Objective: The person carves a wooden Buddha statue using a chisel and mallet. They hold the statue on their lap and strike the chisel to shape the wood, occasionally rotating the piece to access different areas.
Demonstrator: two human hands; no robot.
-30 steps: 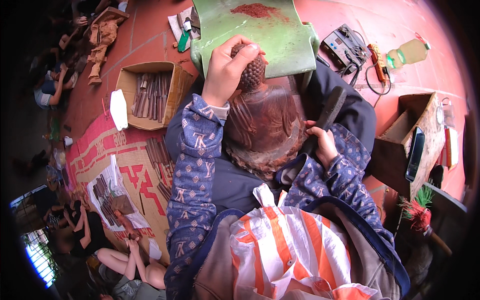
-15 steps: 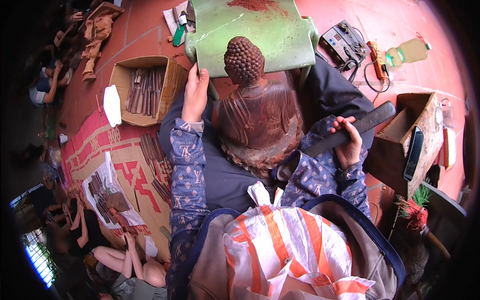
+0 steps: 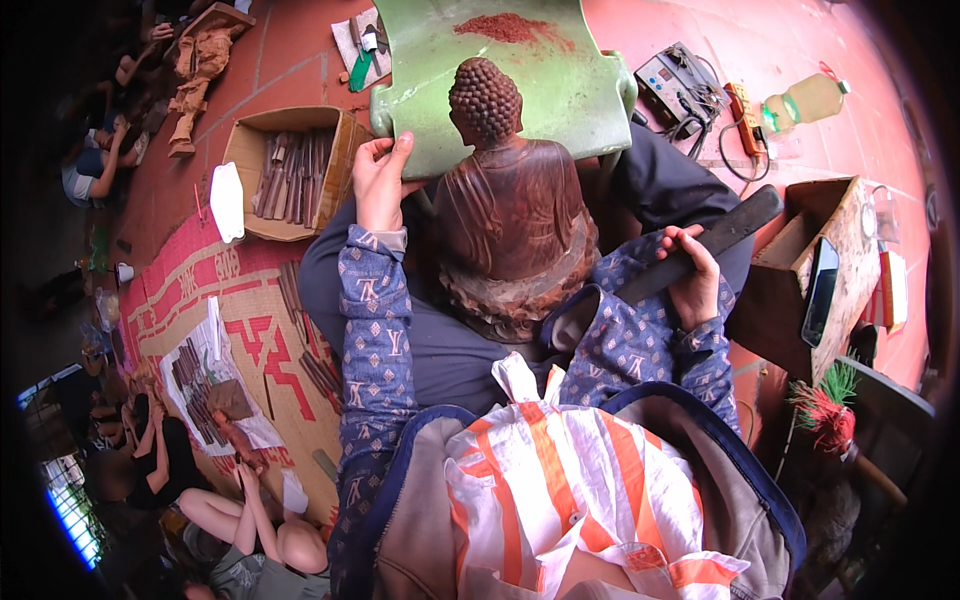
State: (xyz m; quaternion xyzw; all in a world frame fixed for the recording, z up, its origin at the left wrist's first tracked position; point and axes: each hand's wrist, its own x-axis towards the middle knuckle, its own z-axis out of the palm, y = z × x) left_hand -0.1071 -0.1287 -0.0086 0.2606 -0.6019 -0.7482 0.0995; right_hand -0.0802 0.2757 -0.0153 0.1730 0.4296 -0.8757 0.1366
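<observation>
A dark brown carved wooden Buddha statue [image 3: 515, 210] with a knobbed head stands between my legs, its back toward me. Just beyond it is a green plastic chair [image 3: 430, 120] with a heap of reddish dust [image 3: 505, 28] on it. My left hand [image 3: 380, 180] grips the chair's near left corner, thumb on the edge and fingers curled below, partly hidden. In my right hand [image 3: 693, 275] is a long dark wooden bar [image 3: 735, 225], slanting up to the right over my thigh; its lower end lies by my sleeve.
Left, a cardboard box [image 3: 345, 160] holds several chisels [image 3: 295, 180]; more tools lie on a printed mat [image 3: 200, 270]. Right are a control box [image 3: 680, 80], an orange power strip [image 3: 743, 115], a bottle [image 3: 815, 98] and a wooden box [image 3: 840, 205] with a phone [image 3: 822, 290]. Other people sit far left.
The green chair with its dust has slid toward me. My left hand's fingers, straighter before, are now curled at its corner. The statue sits slightly farther up the view; my right hand keeps its hold.
</observation>
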